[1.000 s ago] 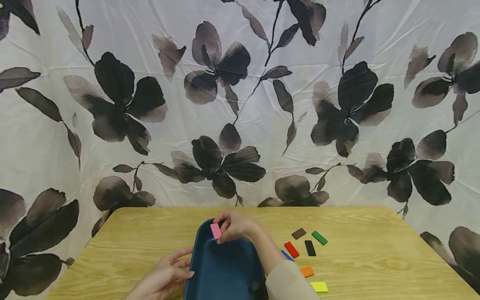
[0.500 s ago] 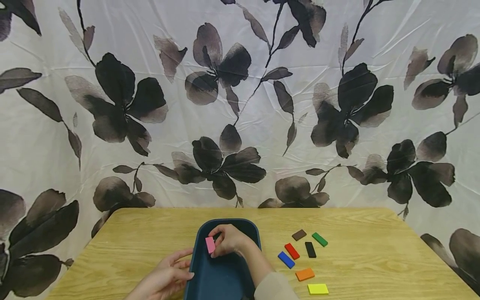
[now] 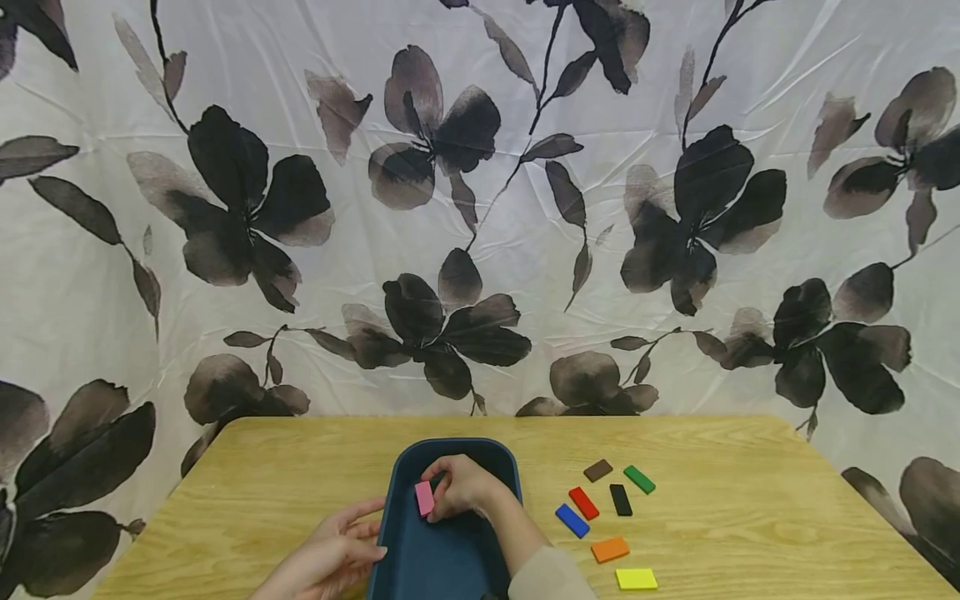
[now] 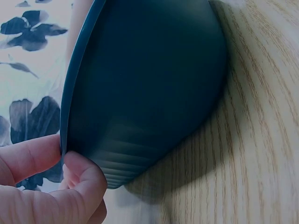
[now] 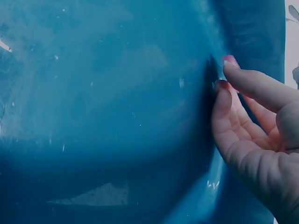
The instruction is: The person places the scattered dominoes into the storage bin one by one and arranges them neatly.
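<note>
A dark blue plastic bin [image 3: 450, 575] stands on the table. My left hand [image 3: 341, 546] grips its left rim; in the left wrist view the thumb and a finger pinch the edge of the bin [image 4: 149, 70]. Inside the bin, my right hand [image 3: 459, 490] pinches a small pink rectangular block [image 3: 424, 498] close to the left wall. The right wrist view shows the fingers of my right hand [image 5: 257, 121] near the bin's wall, with only a bit of the pink block [image 5: 231, 59] showing past a fingertip.
Right of the bin, several similar blocks lie on the wooden table [image 3: 735, 517]: brown [image 3: 597, 471], green [image 3: 640, 479], red [image 3: 583, 503], black [image 3: 620, 500], blue [image 3: 572, 520], orange [image 3: 611, 549] and yellow [image 3: 636, 579]. A floral cloth [image 3: 570, 333] hangs behind the table.
My right hand has come down and nearer with the pink block, deeper into the bin. The blue, orange and yellow blocks are now uncovered by the forearm. My left hand stays at the rim.
</note>
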`<action>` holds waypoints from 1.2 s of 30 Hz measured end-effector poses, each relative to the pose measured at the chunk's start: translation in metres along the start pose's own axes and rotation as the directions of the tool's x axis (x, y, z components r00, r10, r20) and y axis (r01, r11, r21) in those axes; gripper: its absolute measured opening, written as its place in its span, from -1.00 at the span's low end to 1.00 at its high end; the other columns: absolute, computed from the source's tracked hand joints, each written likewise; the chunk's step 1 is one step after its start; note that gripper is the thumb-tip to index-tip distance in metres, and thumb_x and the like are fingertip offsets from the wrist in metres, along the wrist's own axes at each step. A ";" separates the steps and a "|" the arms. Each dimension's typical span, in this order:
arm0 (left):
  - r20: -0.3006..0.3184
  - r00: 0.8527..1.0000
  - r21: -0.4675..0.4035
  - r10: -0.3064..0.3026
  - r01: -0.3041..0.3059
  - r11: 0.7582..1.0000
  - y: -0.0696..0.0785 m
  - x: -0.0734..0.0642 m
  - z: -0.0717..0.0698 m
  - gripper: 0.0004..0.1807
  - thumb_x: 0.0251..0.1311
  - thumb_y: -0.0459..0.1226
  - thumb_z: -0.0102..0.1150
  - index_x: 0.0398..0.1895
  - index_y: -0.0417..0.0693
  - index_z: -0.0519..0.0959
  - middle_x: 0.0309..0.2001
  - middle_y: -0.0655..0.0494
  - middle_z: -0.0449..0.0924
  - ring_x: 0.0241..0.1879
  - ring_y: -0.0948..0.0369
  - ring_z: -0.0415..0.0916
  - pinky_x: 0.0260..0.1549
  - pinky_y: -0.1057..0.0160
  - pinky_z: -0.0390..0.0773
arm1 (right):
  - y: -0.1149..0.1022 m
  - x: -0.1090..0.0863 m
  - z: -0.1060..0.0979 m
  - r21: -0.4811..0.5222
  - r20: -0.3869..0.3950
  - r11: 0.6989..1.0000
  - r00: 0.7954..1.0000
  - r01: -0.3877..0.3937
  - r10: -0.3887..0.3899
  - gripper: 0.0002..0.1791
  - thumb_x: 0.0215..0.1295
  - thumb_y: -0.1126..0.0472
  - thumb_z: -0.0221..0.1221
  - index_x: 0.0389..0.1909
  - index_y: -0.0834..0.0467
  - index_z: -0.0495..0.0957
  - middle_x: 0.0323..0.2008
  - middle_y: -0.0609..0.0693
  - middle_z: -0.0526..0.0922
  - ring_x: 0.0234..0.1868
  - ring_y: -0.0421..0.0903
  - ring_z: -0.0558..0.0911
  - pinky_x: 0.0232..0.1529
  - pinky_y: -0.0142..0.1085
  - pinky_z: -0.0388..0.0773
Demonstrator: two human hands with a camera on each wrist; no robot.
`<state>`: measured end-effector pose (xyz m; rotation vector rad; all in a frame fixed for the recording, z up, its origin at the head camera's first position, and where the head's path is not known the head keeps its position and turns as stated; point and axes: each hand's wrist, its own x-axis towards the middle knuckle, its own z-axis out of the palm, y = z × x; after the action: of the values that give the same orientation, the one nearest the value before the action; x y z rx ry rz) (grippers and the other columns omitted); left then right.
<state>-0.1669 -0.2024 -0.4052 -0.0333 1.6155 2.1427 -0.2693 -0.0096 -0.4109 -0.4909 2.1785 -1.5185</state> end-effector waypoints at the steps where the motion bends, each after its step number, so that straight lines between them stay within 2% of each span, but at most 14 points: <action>1: -0.001 1.000 -0.002 0.001 -0.001 1.000 0.000 0.000 0.000 -0.20 0.11 -0.63 -0.02 0.37 -0.44 -0.20 -0.15 -0.05 0.39 -0.22 0.17 0.47 -0.19 0.27 0.53 | 0.000 0.000 0.001 -0.003 0.000 1.000 1.000 -0.004 0.004 -0.48 -0.32 0.73 0.27 -0.22 0.32 0.53 -0.66 0.06 0.50 -0.66 -0.15 0.49 -0.53 -0.28 0.56; 6: -0.016 1.000 -0.019 0.001 -0.001 1.000 -0.001 -0.002 0.001 -0.18 0.09 -0.64 -0.01 0.37 -0.43 -0.19 -0.17 -0.04 0.40 -0.21 0.16 0.46 -0.20 0.27 0.53 | 0.000 -0.002 0.004 -0.015 -0.034 1.000 0.999 -0.016 0.016 -0.47 -0.31 0.72 0.27 -0.19 0.33 0.53 -0.67 0.07 0.49 -0.65 -0.13 0.49 -0.51 -0.25 0.56; 12: -0.021 1.000 -0.006 -0.003 0.003 1.000 -0.001 -0.002 0.001 -0.19 0.09 -0.65 -0.01 0.37 -0.43 -0.17 -0.16 -0.05 0.36 -0.22 0.16 0.44 -0.21 0.27 0.53 | -0.007 -0.003 -0.002 0.048 -0.028 0.999 1.000 0.009 -0.007 -0.48 -0.26 0.68 0.18 -0.13 0.35 0.52 -0.65 0.03 0.49 -0.65 -0.16 0.47 -0.54 -0.34 0.50; 18: -0.013 1.000 -0.002 0.003 -0.003 1.000 -0.002 -0.001 0.000 -0.19 0.09 -0.64 -0.01 0.37 -0.44 -0.17 -0.16 -0.05 0.37 -0.22 0.16 0.45 -0.20 0.25 0.52 | -0.018 -0.006 -0.014 0.114 0.006 0.993 1.000 0.022 -0.023 -0.48 -0.12 0.62 0.22 -0.02 0.36 0.48 -0.55 0.02 0.49 -0.57 -0.15 0.53 -0.36 -0.25 0.60; 25: -0.043 0.999 0.003 -0.016 0.017 1.000 0.000 0.000 0.001 -0.20 0.09 -0.64 -0.04 0.37 -0.43 -0.18 -0.17 -0.05 0.37 -0.23 0.15 0.44 -0.23 0.27 0.52 | -0.032 -0.011 -0.043 0.117 0.022 0.992 0.998 0.052 -0.055 -0.46 -0.04 0.56 0.26 0.05 0.36 0.44 -0.46 0.02 0.46 -0.46 -0.15 0.55 -0.24 -0.16 0.60; 29: -0.035 0.999 -0.006 -0.017 0.016 1.000 0.000 -0.001 0.001 -0.19 0.09 -0.65 -0.05 0.37 -0.43 -0.21 -0.19 -0.04 0.37 -0.23 0.16 0.45 -0.22 0.27 0.53 | -0.039 -0.020 -0.063 0.097 0.032 0.991 0.995 0.094 -0.097 -0.47 -0.01 0.52 0.27 0.07 0.36 0.43 -0.43 0.04 0.47 -0.41 -0.13 0.59 -0.21 -0.15 0.59; 33: -0.027 0.999 -0.017 -0.017 0.016 1.000 0.000 0.000 0.000 -0.19 0.08 -0.65 -0.05 0.37 -0.44 -0.21 -0.19 -0.03 0.39 -0.22 0.16 0.46 -0.20 0.25 0.53 | -0.038 -0.030 -0.084 0.087 0.041 0.988 0.990 0.128 -0.132 -0.45 0.00 0.48 0.27 0.09 0.37 0.41 -0.39 0.05 0.48 -0.36 -0.10 0.62 -0.18 -0.15 0.58; 36: -0.034 0.999 -0.018 -0.019 0.019 1.000 0.000 0.000 0.001 -0.19 0.08 -0.66 -0.05 0.37 -0.43 -0.20 -0.20 -0.03 0.40 -0.22 0.16 0.46 -0.20 0.25 0.52 | -0.034 -0.037 -0.101 0.090 0.045 0.988 0.990 0.126 -0.131 -0.45 0.01 0.45 0.27 0.10 0.36 0.39 -0.37 0.07 0.49 -0.33 -0.07 0.63 -0.17 -0.15 0.57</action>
<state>-0.1668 -0.2009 -0.4049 -0.0905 1.6088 2.1531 -0.2918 0.0777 -0.3431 -0.6446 2.0671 -1.6421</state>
